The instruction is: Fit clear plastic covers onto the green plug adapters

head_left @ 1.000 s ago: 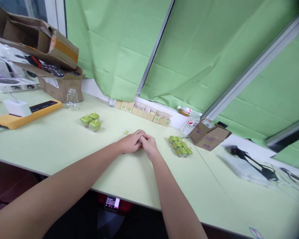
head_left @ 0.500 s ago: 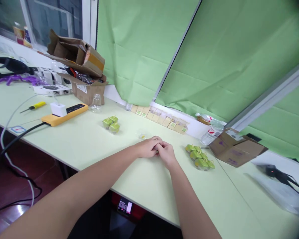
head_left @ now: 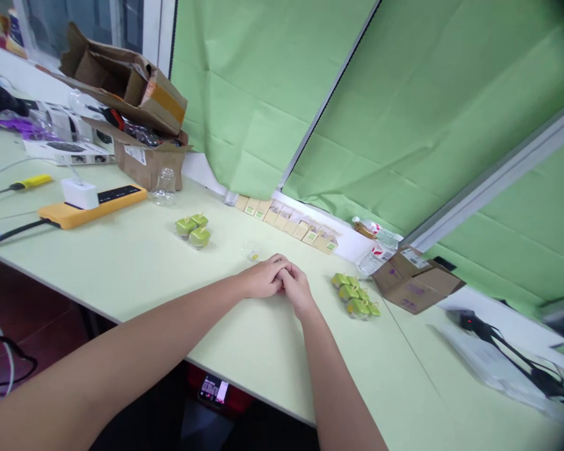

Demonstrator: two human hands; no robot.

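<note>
My left hand (head_left: 262, 277) and my right hand (head_left: 297, 289) rest together on the pale green table (head_left: 136, 269), fingers curled and touching each other. Whatever they enclose is hidden. A small clear piece with a yellow spot (head_left: 252, 254) lies just beyond my left hand. Three green cube-shaped items (head_left: 193, 228) sit further left. A cluster of several more green items (head_left: 355, 296) lies to the right of my right hand.
A row of small tan boxes (head_left: 286, 220) lines the wall under green curtains. An open cardboard box (head_left: 416, 287), a yellow power strip (head_left: 91, 202), a clear jar (head_left: 164, 186), stacked cartons (head_left: 131, 125), a screwdriver (head_left: 21, 183) and black cables (head_left: 512, 351) surround the work spot.
The view shifted right, then partly back left and closer. Both hands stay clasped together at the same spot on the table.
</note>
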